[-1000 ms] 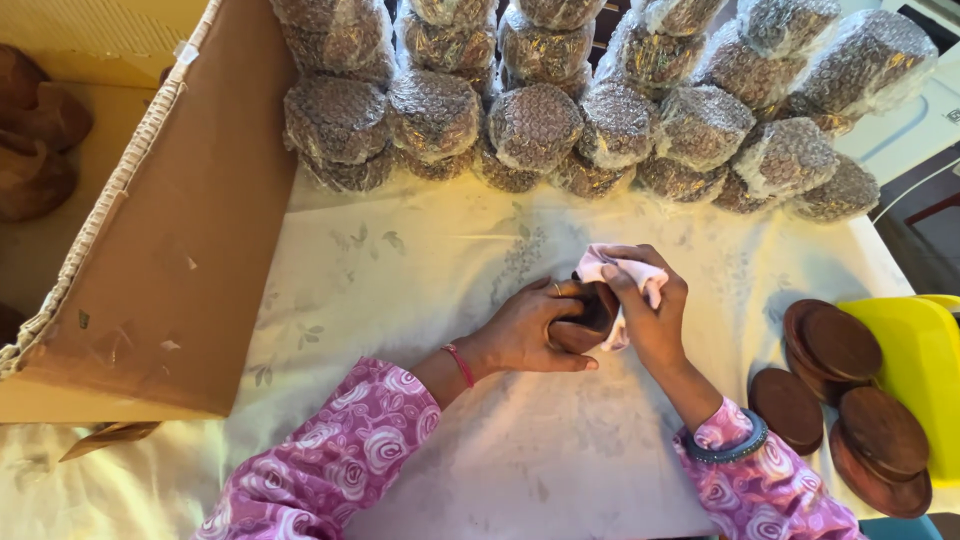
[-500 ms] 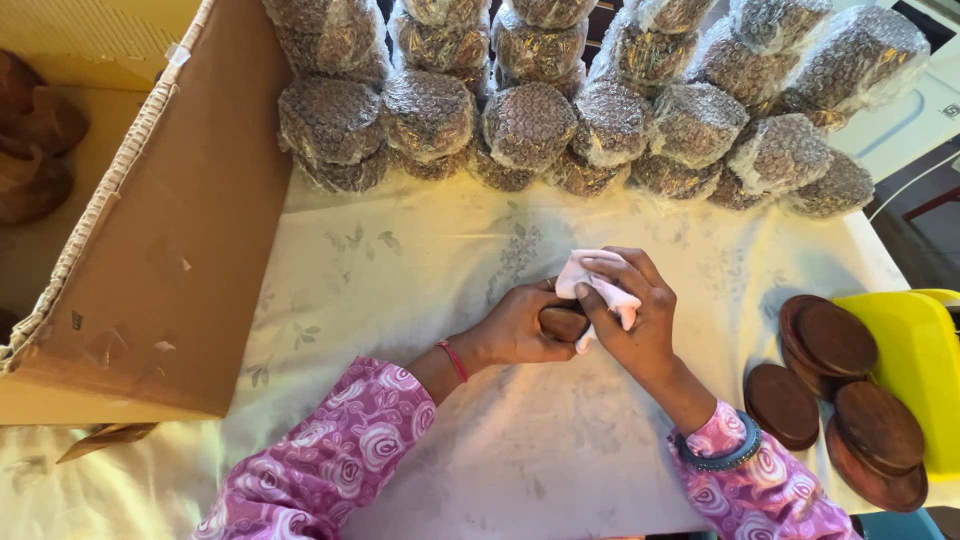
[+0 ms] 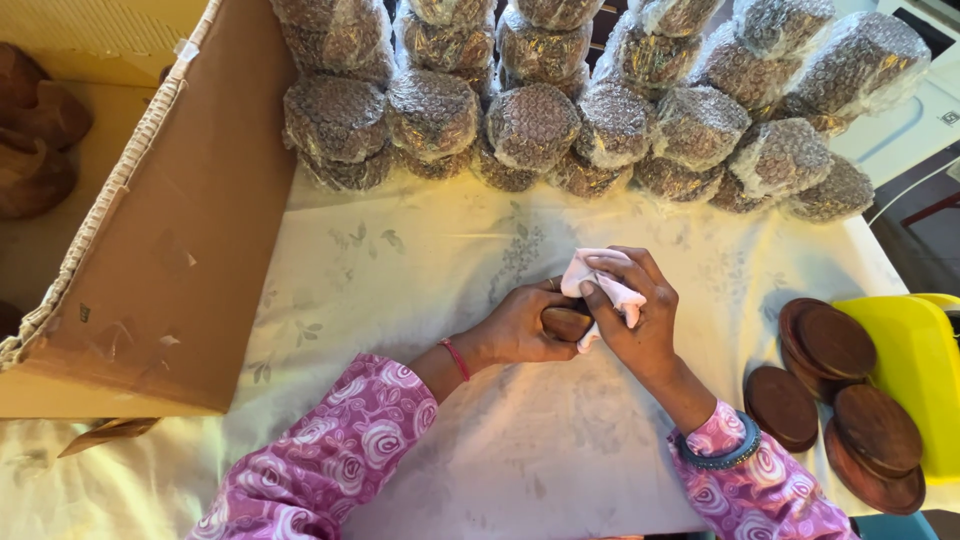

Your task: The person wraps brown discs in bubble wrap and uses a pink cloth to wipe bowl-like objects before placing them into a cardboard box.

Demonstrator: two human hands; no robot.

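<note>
The left hand (image 3: 520, 325) has a closed grip on a small brown wooden piece (image 3: 566, 322). The right hand (image 3: 630, 315) has a closed grip on a white cloth (image 3: 600, 285) pressed against that piece. Both are just above the middle of the surface (image 3: 400, 270). Bubble-wrapped bundles (image 3: 530, 125) sit behind. Round wooden discs (image 3: 835, 345) lie to the right, beside a yellow tub (image 3: 915, 370). A cardboard box (image 3: 170, 260) stands on the left.

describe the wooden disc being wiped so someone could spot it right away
Start at the pale cloth-covered table and go to its middle, where the two hands meet. The small brown wooden disc sits in the left hand, with the right hand pressing a white cloth on it. The other discs lie stacked untouched beside the yellow tub.
</note>
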